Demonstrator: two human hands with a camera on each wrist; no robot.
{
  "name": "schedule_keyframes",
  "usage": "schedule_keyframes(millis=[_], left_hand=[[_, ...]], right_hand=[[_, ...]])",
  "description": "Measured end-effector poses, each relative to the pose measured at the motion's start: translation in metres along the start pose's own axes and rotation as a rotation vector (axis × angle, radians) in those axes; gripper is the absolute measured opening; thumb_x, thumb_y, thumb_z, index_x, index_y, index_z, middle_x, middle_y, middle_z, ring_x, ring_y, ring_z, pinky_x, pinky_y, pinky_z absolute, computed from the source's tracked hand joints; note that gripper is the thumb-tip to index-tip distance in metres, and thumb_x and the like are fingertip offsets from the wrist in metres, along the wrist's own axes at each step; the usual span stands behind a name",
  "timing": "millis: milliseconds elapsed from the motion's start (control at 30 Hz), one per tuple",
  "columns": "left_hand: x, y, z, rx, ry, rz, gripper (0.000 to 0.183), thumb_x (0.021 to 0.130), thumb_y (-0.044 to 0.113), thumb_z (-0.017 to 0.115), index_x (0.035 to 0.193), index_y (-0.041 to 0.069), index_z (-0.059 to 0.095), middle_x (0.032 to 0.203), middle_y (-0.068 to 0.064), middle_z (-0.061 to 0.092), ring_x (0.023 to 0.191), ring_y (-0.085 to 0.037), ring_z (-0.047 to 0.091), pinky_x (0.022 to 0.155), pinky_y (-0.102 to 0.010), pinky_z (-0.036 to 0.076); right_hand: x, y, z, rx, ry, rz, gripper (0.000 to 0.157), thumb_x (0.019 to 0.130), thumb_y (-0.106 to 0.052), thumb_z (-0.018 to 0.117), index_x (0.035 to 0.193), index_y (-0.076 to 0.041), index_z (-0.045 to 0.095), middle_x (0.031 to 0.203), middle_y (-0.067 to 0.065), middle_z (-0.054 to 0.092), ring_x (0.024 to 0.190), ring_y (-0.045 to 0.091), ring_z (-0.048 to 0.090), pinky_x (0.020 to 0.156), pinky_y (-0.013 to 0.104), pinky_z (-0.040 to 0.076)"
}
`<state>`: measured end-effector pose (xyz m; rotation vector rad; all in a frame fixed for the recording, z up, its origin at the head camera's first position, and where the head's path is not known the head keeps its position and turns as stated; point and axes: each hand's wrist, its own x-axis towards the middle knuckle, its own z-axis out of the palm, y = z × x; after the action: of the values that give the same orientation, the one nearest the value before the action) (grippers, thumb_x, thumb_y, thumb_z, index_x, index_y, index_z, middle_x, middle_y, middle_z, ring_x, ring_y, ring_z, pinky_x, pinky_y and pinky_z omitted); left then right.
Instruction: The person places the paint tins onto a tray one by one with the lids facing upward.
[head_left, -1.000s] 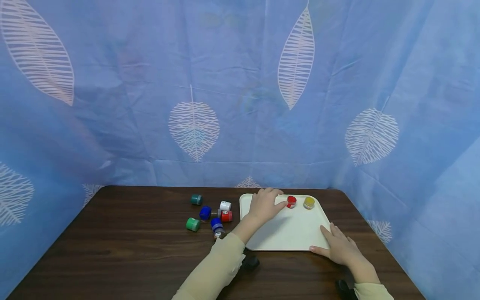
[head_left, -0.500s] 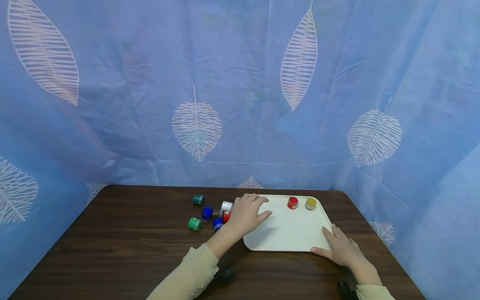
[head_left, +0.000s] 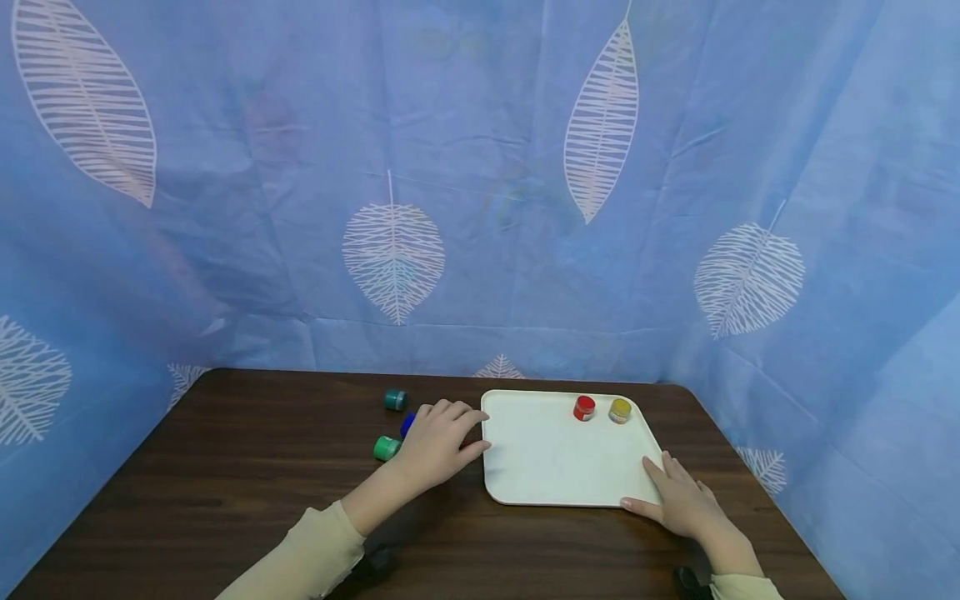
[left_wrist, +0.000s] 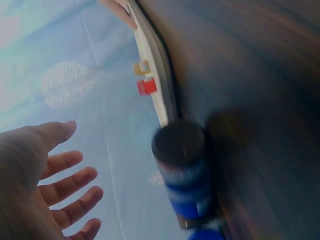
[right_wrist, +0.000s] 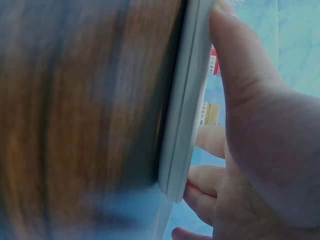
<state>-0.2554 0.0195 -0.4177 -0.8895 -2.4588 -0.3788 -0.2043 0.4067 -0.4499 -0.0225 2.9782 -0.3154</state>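
My left hand (head_left: 433, 446) hovers over the paint jars left of the white tray (head_left: 555, 467), fingers spread and holding nothing. It hides several of them in the head view. A green jar (head_left: 386, 448), a teal jar (head_left: 395, 400) and part of a blue jar (head_left: 407, 424) show beside it. In the left wrist view a dark-lidded jar (left_wrist: 179, 145) stands out, with blue behind it. On the tray's far right part are a red-lidded jar (head_left: 584, 407) and a yellow-lidded jar (head_left: 620, 411). My right hand (head_left: 686, 498) rests at the tray's near right corner, thumb on the front rim, fingers along the side.
The dark wooden table (head_left: 225, 483) carries everything. Behind it and on both sides hangs a blue cloth (head_left: 480, 250) with white leaf prints, close to the table's far edge.
My left hand has moved left, from above the tray near the red-lidded jar to over the jars on the table, covering them. The right hand stays at the tray's corner.
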Motion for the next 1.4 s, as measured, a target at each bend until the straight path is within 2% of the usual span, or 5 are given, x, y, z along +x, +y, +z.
schedule_keyframes(millis=[267, 433, 767, 900, 1400], left_hand=[[-0.02, -0.03, -0.017, 0.022, -0.003, 0.008, 0.041, 0.085, 0.046, 0.071, 0.118, 0.021, 0.067, 0.11, 0.001, 0.068, 0.099, -0.021, 0.061, 0.08, -0.041, 0.047], [-0.033, -0.052, -0.021, 0.077, -0.074, 0.013, 0.041, 0.085, 0.048, 0.071, 0.116, 0.022, 0.068, 0.107, 0.002, 0.067, 0.099, -0.021, 0.06, 0.081, -0.042, 0.046], [-0.056, -0.091, -0.027, 0.218, -0.23, 0.111, 0.043, 0.078, 0.044, 0.078, 0.113, 0.021, 0.069, 0.103, 0.001, 0.066, 0.096, -0.022, 0.058, 0.08, -0.042, 0.045], [-0.058, -0.098, -0.027, 0.26, -0.287, 0.126, 0.045, 0.075, 0.042, 0.082, 0.112, 0.02, 0.069, 0.1, 0.001, 0.065, 0.094, -0.022, 0.057, 0.081, -0.043, 0.046], [-0.055, -0.103, -0.018, 0.279, -0.328, 0.083, 0.039, 0.073, 0.037, 0.084, 0.106, 0.02, 0.07, 0.1, 0.0, 0.065, 0.093, -0.022, 0.057, 0.082, -0.043, 0.044]], right_hand=[[-0.002, 0.0, -0.003, 0.002, -0.006, 0.01, 0.101, 0.084, -0.07, 0.055, 0.148, 0.006, 0.032, 0.151, 0.042, 0.013, 0.138, 0.059, 0.018, 0.1, 0.077, 0.021], [-0.003, -0.002, -0.004, 0.007, 0.0, 0.001, 0.101, 0.084, -0.069, 0.056, 0.147, 0.006, 0.032, 0.151, 0.042, 0.014, 0.138, 0.059, 0.019, 0.099, 0.077, 0.022], [-0.004, -0.007, -0.006, -0.009, 0.011, -0.005, 0.099, 0.085, -0.067, 0.057, 0.147, 0.006, 0.034, 0.151, 0.042, 0.015, 0.138, 0.059, 0.021, 0.099, 0.076, 0.023], [-0.005, -0.009, -0.006, -0.008, 0.012, -0.004, 0.098, 0.085, -0.066, 0.058, 0.147, 0.006, 0.034, 0.151, 0.042, 0.015, 0.138, 0.059, 0.02, 0.099, 0.076, 0.024], [-0.004, -0.005, -0.004, -0.009, 0.015, -0.015, 0.098, 0.085, -0.066, 0.058, 0.147, 0.006, 0.035, 0.151, 0.042, 0.016, 0.137, 0.059, 0.022, 0.099, 0.075, 0.025]])
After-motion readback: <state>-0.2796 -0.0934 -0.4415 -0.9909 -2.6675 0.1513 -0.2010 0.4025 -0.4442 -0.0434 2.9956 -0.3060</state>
